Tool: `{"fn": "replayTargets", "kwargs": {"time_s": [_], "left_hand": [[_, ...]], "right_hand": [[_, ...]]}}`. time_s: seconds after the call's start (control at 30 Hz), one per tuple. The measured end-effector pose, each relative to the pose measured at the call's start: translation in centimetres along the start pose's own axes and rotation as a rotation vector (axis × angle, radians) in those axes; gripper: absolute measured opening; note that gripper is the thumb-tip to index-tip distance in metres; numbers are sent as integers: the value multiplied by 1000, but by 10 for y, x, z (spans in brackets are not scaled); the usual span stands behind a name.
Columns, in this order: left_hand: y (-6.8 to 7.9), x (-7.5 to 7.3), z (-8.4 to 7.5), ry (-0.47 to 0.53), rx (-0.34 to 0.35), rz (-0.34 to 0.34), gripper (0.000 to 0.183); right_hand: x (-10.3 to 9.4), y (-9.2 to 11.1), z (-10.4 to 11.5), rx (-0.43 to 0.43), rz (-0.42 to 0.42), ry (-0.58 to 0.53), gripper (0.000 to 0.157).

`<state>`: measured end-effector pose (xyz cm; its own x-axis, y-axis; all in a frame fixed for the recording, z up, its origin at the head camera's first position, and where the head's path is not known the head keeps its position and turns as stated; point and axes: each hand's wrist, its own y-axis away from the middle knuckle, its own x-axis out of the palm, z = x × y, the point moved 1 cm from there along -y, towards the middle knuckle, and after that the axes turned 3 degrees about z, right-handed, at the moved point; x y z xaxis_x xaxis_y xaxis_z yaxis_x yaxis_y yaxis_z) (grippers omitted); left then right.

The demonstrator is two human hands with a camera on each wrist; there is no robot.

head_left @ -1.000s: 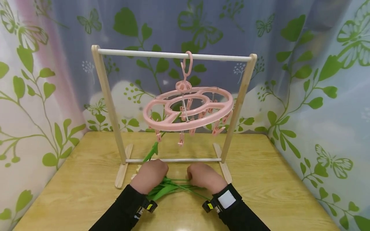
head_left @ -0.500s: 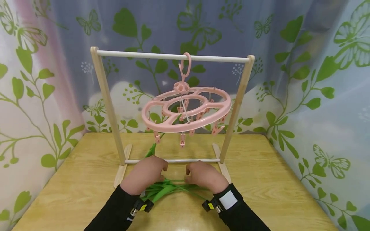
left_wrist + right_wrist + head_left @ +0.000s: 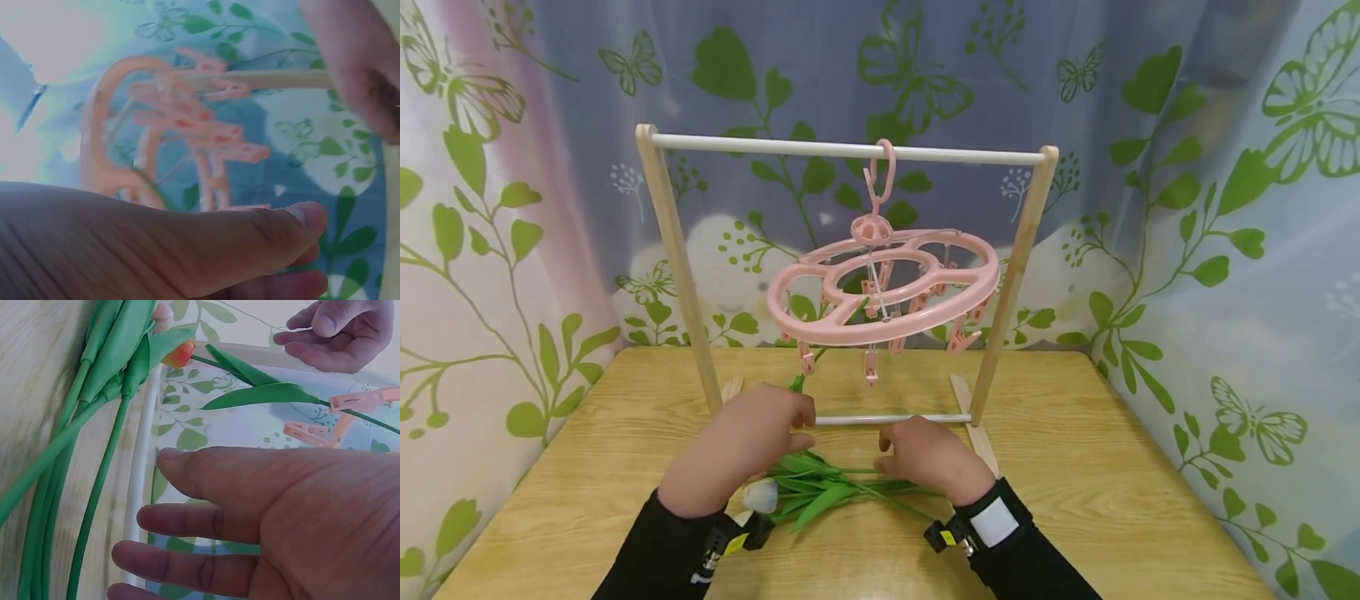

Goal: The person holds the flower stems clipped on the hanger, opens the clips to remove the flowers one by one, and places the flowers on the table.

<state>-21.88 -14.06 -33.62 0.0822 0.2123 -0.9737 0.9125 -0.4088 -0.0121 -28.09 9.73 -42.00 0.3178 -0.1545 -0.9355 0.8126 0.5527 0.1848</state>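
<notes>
My left hand [image 3: 748,442] hovers over the left end of a bunch of artificial tulips [image 3: 823,492] lying on the table. Its fingers are relaxed and hold nothing. A pale tulip bloom [image 3: 762,495] shows below that wrist. My right hand [image 3: 932,458] is above the stem end of the bunch; in the right wrist view its fingers [image 3: 181,520] are spread, with nothing between them. Behind, a pink clip hanger [image 3: 880,325] hangs from a rack. One clip [image 3: 359,401] holds another tulip by its stem, its orange-red bloom [image 3: 180,355] pointing down.
The wooden rack's white top bar [image 3: 775,146] carries the hanger, and its lower white bar [image 3: 887,419] runs just behind my hands. Several pink clips [image 3: 871,367] dangle from the hanger's ring. A leaf-patterned curtain [image 3: 512,250] surrounds the wooden table [image 3: 1075,500].
My left hand has moved left and slightly up, with its fingers loosened, uncovering more of the leaves and the pale bloom. My right hand has stayed nearly in place, its fingers opening.
</notes>
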Motion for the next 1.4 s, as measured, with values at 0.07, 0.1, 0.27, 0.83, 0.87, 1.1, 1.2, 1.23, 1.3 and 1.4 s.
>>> {"fn": "replayTargets", "kwargs": {"time_s": [0.07, 0.1, 0.27, 0.83, 0.87, 1.1, 1.2, 1.23, 1.3, 1.4], "left_hand": [[5, -6, 6, -10, -25, -45, 15], [6, -9, 9, -12, -45, -69, 14], [12, -22, 24, 22, -171, -175, 12], [-2, -18, 21, 28, 39, -907, 49], [-4, -16, 20, 17, 63, -923, 50], [-15, -2, 25, 25, 152, -985, 49], [-18, 1, 24, 43, 169, -1002, 41], [-17, 0, 22, 48, 172, -1003, 38], [-17, 0, 20, 61, 185, -1015, 33], [-17, -4, 14, 74, 232, -1035, 31]], "right_hand": [[-2, 1, 3, -3, -8, 9, 30], [-4, 2, 5, -8, -15, 15, 31], [-23, 19, 23, -59, -62, 28, 32], [-86, 106, 57, -246, -347, -18, 17], [-87, 108, 57, -250, -357, -16, 16], [-89, 111, 65, -292, -412, 11, 14], [-89, 112, 66, -302, -487, 13, 13], [-89, 113, 66, -309, -524, 14, 14], [-89, 114, 67, -311, -619, 21, 18], [-90, 113, 65, -369, -838, 50, 30]]}}
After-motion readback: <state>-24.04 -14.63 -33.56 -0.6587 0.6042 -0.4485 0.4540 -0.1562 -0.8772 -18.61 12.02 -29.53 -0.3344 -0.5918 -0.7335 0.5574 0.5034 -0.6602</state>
